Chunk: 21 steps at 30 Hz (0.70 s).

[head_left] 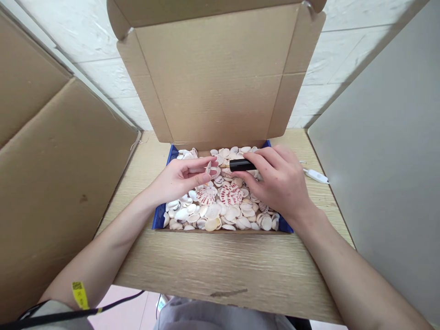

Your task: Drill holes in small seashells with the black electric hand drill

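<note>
My left hand point(187, 176) pinches a small pale seashell point(208, 167) between thumb and fingertips, holding it on edge above the box. Wrapped in the fingers of my right hand point(278, 181) is a black pen-shaped mini drill point(242, 165) with a brass-coloured nose. Its thin bit points left and reaches the shell; whether it has gone through, I cannot tell. Below both hands, a shallow cardboard box point(223, 232) with blue side walls is full of loose white and cream shells point(213, 211). Among them lie two red-speckled scallop shells point(231, 194).
The box's tall brown lid point(220, 78) stands raised behind it, before a white wall point(347, 55). A cardboard panel point(65, 183) borders the left, a grey panel point(385, 137) the right. On the wooden table point(220, 261), a white inline switch point(316, 176) with a cord lies beyond my right hand.
</note>
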{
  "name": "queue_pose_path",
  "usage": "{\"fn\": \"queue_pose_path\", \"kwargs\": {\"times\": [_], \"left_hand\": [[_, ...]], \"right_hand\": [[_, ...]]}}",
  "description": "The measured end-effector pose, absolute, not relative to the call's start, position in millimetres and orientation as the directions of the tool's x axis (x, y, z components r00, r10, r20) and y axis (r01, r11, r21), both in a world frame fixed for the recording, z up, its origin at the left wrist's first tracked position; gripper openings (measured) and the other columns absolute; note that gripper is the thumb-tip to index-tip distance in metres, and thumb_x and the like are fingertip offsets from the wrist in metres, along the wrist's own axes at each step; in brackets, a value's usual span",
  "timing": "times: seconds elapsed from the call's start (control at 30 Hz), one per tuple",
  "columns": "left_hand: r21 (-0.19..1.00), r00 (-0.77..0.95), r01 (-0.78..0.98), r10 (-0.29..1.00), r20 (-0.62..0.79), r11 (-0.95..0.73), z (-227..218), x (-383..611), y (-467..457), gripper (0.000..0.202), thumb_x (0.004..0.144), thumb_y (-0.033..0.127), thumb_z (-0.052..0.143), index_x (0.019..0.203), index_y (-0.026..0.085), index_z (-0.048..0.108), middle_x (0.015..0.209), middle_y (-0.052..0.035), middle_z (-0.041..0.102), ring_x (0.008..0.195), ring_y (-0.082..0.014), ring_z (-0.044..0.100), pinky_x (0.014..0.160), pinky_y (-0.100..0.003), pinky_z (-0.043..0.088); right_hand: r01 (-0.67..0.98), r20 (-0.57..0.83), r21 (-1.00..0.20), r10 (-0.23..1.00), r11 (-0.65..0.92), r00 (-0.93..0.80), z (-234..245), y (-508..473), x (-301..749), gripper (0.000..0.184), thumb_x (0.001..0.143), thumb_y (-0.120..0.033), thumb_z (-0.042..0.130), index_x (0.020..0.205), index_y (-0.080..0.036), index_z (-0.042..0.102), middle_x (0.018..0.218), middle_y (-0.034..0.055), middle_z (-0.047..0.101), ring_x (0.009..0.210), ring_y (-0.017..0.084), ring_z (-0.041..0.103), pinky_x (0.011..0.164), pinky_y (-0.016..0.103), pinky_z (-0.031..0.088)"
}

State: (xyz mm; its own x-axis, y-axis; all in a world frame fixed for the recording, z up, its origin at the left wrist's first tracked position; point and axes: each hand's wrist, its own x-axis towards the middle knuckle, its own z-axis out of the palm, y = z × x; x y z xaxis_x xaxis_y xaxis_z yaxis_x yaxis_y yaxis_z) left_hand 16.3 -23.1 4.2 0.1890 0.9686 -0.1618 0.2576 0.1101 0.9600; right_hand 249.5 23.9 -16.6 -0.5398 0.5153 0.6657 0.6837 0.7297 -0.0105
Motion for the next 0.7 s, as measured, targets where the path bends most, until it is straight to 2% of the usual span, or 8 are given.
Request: {"fn": "queue_pose_path", "kwargs": {"times": [0.2,0.37,0.5,0.7], "left_hand": [[0.976,0.203,0.204,0.972,-0.118,0.076,5.6,15.4,-23.2,0.053,0.081,0.038,0.071,0.129,0.021,0.061,0.129,-0.0116,0.065,0.113,-0.0272,0.066,0.097,-0.042,0.054],[0.982,0.225,0.187,0.974,-0.024,-0.019,4.8,12.4,-23.0,0.052,0.08,0.034,0.073,0.129,0.021,0.061,0.134,-0.0103,0.062,0.117,-0.0269,0.063,0.093,-0.037,0.056],[0.977,0.209,0.21,0.978,-0.02,-0.024,5.5,13.7,-23.1,0.051,0.079,0.034,0.074,0.127,0.02,0.062,0.132,-0.0102,0.063,0.117,-0.0272,0.063,0.09,-0.036,0.058],[0.974,0.244,0.227,0.968,-0.055,-0.002,2.0,13.1,-23.2,0.048,0.081,0.033,0.071,0.128,0.023,0.062,0.126,-0.0091,0.068,0.11,-0.0247,0.067,0.089,-0.036,0.057]], "right_hand": [[0.698,0.619,-0.092,0.59,0.71,-0.518,-17.7,24.1,249.3,0.035,0.093,-0.049,0.051,0.098,-0.016,0.065,0.089,0.0086,0.068,0.08,0.021,0.056,0.071,0.034,0.04],[0.691,0.563,-0.17,0.645,0.703,-0.517,-21.0,23.1,247.6,0.04,0.093,-0.052,0.049,0.091,-0.016,0.066,0.079,0.0061,0.067,0.073,0.018,0.058,0.064,0.03,0.038],[0.677,0.583,-0.137,0.612,0.723,-0.535,-21.8,23.1,247.6,0.041,0.093,-0.051,0.05,0.087,-0.015,0.067,0.073,0.0056,0.065,0.068,0.018,0.058,0.059,0.03,0.036],[0.659,0.647,-0.033,0.519,0.751,-0.559,-18.2,24.6,249.1,0.034,0.091,-0.049,0.054,0.096,-0.016,0.064,0.088,0.0081,0.068,0.081,0.021,0.057,0.071,0.033,0.041]]}}
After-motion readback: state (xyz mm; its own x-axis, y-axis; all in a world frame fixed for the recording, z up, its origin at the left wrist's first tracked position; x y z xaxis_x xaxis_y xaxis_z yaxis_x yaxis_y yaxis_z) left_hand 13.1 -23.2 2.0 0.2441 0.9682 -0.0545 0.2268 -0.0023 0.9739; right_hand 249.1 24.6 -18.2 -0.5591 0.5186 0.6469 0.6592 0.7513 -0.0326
